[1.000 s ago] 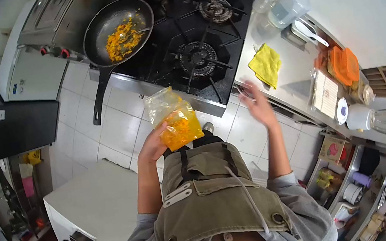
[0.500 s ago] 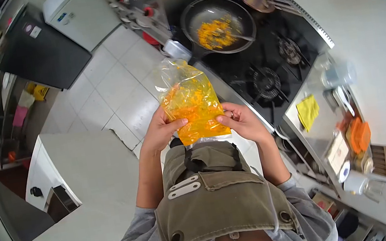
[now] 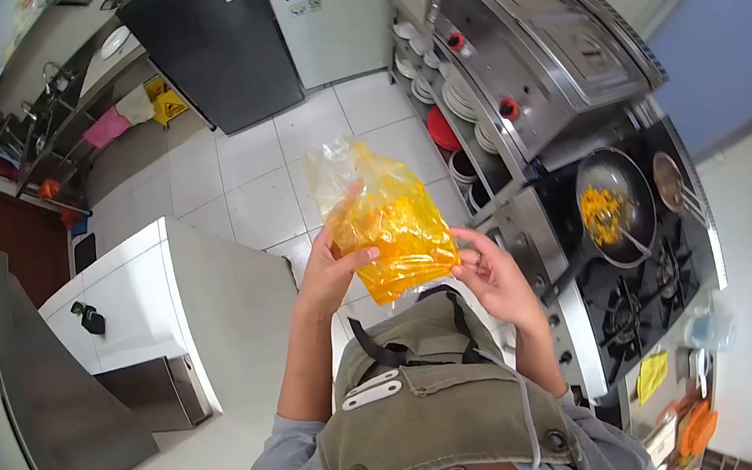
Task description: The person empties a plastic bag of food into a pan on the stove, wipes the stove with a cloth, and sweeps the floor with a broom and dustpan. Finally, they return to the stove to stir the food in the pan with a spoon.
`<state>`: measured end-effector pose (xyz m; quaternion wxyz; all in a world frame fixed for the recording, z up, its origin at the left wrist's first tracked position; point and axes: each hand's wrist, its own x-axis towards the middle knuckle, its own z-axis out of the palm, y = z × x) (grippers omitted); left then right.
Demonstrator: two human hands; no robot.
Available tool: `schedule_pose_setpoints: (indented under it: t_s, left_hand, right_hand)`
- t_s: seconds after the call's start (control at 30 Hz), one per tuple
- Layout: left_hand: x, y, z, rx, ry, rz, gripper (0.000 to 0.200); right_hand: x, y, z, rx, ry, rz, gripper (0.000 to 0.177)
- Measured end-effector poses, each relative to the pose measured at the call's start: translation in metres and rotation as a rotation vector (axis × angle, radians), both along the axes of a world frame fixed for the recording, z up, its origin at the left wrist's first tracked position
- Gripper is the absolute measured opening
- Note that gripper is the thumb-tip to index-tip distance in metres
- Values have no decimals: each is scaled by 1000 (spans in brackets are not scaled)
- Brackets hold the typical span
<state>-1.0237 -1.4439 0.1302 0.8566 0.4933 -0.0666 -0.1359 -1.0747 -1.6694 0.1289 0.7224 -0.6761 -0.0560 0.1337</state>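
A clear plastic bag (image 3: 399, 222), stained yellow-orange inside, is held up in front of my apron (image 3: 435, 422). My left hand (image 3: 330, 267) grips the bag's left side, thumb on the near face and fingers behind it. At the lower right corner my right hand (image 3: 490, 271) pinches the bag's edge between thumb and fingers. The bag looks mostly flat, with orange residue toward its lower part. To the right, a frying pan (image 3: 629, 185) on the stove holds chopped yellow-orange food (image 3: 602, 214) and a utensil leaning on its rim.
The black gas stove (image 3: 627, 328) stands at right, with a smaller pan (image 3: 669, 179) behind the frying pan. A steel unit (image 3: 552, 40) and a shelf of plates (image 3: 459, 104) are ahead. A white counter (image 3: 230, 307) is at left; tiled floor (image 3: 255, 156) lies between.
My view has turned left, so the stove and frying pan now appear farther right. Both hands still hold the bag, which is tilted a little more.
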Motion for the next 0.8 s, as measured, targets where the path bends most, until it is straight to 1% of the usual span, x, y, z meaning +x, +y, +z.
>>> schedule_pose_setpoints:
  t_s: [0.03, 0.07, 0.1, 0.17, 0.2, 0.23, 0.27, 0.3, 0.33, 0.4, 0.47, 0.53, 0.57, 0.63, 0.67, 0.7, 0.77, 0.8]
  left_hand:
    - [10, 7, -5, -55, 45, 15, 73]
    - [22, 11, -14, -73, 115, 60, 63]
    - [37, 15, -16, -81, 112, 74, 63]
    - [63, 21, -22, -95, 257, 176, 53]
    - [78, 25, -31, -118, 266, 263, 42]
    - [94, 32, -38, -116, 266, 282, 42]
    - [113, 40, -45, -42, 267, 324, 40]
    - [130, 48, -49, 32, 272, 367, 38]
    - [148, 56, -48, 65, 287, 389, 34]
    - [191, 70, -51, 94, 258, 446, 35]
    - [236, 88, -47, 133, 233, 512, 35]
    - [277, 111, -38, 396, 181, 564, 37]
    - [290, 126, -37, 407, 195, 605, 37]
    - [319, 160, -33, 906, -361, 405, 46]
    - [329, 171, -27, 881, -344, 377, 51]
    - [334, 179, -27, 900, -289, 462, 51]
    - [343, 200, -30, 931, -340, 625, 55]
    - [344, 212, -32, 962, -296, 717, 55]
  right_hand:
    - [12, 7, -1, -6, -2, 15, 45]
    - [26, 13, -2, 3, 3, 44, 47]
    - [41, 19, -2, 12, 8, 72, 48]
    - [70, 31, -8, 39, 29, 69, 48]
    - [87, 36, -17, 69, 48, 48, 47]
    - [107, 42, -26, 102, 64, 28, 46]
    - [127, 49, -33, 90, 81, -19, 42]
    - [147, 57, -39, 94, 81, 1, 42]
    - [170, 63, -45, 117, 121, -21, 40]
    - [222, 79, -52, 159, 146, -53, 34]
    - [279, 100, -55, 206, 163, -33, 32]
    - [338, 129, -46, 283, 202, -36, 26]
    - [361, 145, -44, 291, 217, 5, 26]
    - [417, 182, -42, 214, 201, 80, 23]
    - [441, 204, -49, 175, 173, 137, 21]
    - [459, 227, -50, 165, 194, 232, 21]
    - [489, 284, -53, 141, 95, 407, 22]
    - [498, 306, -53, 128, 60, 552, 26]
